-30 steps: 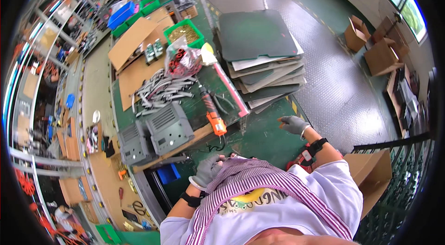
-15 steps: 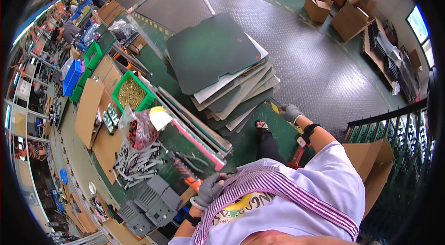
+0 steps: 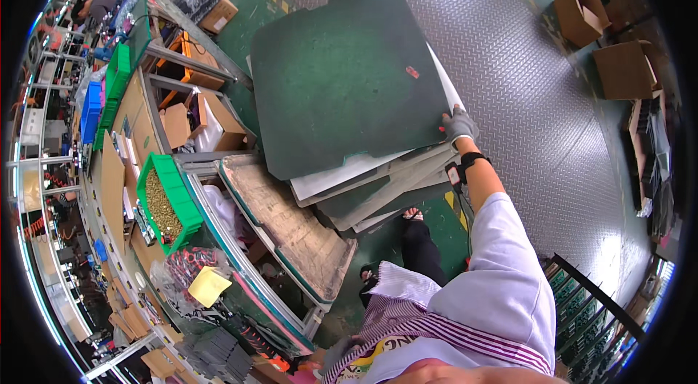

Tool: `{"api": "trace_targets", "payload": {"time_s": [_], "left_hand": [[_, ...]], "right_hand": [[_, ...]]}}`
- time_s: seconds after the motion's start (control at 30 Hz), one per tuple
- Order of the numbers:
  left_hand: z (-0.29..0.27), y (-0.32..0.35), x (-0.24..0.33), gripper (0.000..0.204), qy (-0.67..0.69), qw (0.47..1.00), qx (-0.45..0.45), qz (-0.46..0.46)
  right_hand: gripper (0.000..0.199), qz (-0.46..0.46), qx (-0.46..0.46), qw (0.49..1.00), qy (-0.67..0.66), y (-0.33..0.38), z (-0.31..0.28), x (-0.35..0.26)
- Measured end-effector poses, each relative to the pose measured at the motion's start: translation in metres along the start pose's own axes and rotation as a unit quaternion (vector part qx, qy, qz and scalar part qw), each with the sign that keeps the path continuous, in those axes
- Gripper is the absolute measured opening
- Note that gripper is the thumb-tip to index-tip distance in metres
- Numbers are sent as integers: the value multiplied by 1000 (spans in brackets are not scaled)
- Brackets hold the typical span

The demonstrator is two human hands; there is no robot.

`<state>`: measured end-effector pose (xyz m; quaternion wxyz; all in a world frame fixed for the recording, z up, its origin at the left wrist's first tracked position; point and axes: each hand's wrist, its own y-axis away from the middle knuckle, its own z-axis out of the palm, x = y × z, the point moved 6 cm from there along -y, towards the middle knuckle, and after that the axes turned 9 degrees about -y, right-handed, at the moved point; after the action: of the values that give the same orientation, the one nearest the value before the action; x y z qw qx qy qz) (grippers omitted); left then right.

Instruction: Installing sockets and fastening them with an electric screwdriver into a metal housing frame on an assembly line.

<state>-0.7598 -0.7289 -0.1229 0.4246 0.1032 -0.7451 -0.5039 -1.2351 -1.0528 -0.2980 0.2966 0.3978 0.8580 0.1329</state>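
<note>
A stack of large flat sheets stands ahead of me. Its top is a dark green board (image 3: 342,82) with cut corners and a small red mark. A white sheet (image 3: 443,82) sticks out beneath it. My right hand (image 3: 461,126), in a grey glove with bare fingertips, is at the stack's right edge. Its fingers are apart, touching or close to the sheets' edge. My left hand (image 3: 342,350), also gloved, is low by my striped apron (image 3: 436,326). Its fingers are blurred and partly hidden. An orange and black power screwdriver (image 3: 262,346) lies near it on the bench.
A wheeled-looking frame with a worn wooden board (image 3: 291,228) stands left of the stack. On the bench are a green bin of brass-coloured parts (image 3: 161,209), a bag with a yellow paper (image 3: 209,286) and grey housings (image 3: 214,356). Cardboard boxes (image 3: 582,17) are far right; a black rack (image 3: 592,297) is near right.
My right hand has moved forward from beside my leg to the stack's right edge. I have come closer to the stack. My left hand now sits lower in view, away from the screwdriver's handle.
</note>
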Motion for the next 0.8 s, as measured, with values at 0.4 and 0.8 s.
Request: {"api": "trace_targets", "payload": {"time_s": [0.4,0.8], "left_hand": [[36,1,-40,37,-72,997,-19,3],[20,-6,9,41,9,997,74,-3]], "right_hand": [[54,-12,89,994,-63,49,82,24],[42,240,-253,756,-554,105,154,62]]}}
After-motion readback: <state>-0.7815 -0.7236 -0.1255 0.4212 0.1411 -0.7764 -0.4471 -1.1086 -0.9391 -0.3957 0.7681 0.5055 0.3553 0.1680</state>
